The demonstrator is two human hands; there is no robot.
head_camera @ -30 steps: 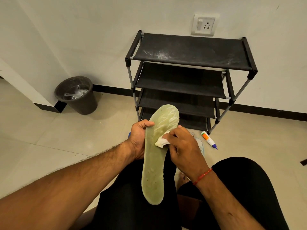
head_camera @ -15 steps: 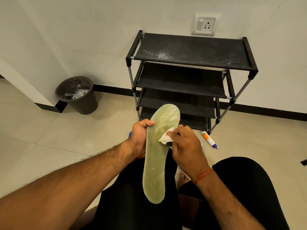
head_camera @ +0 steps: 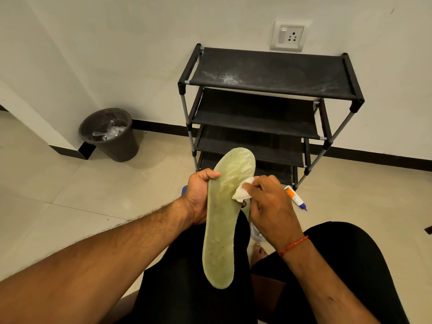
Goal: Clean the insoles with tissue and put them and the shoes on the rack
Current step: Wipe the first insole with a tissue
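Since a second ago: the tissue [head_camera: 242, 195] has crept a little right and far along the insole [head_camera: 222, 230], now at the right edge of the forefoot. The insole has kept its pose.

- Nearest: the heel end hangs over your lap [head_camera: 187, 288], unsupported. Dark specks show there, so it likely still needs wiping.
- Left hand [head_camera: 198, 197]: grasping the insole's left edge, thumb over the front face. Keep that grip firm. The insole looks thin and will probably flex away from pressure.
- Right hand [head_camera: 268, 206]: fingers pinching the wadded tissue against the insole. Press with the pads and back the spot from behind.
- Work in long strokes from toe to heel. Refold the tissue when its face looks soiled.
- White shape [head_camera: 256, 232] on the floor [head_camera: 70, 195] under your right wrist: possibly a shoe, too hidden to tell.
- Glue tube [head_camera: 295, 197] lies on the floor just right of your right hand, near the rack's foot.
- Rack [head_camera: 268, 73] stands against the far wall; its shelves hold no shoes yet.
- Bin [head_camera: 109, 134] is far left, for the spent tissue.
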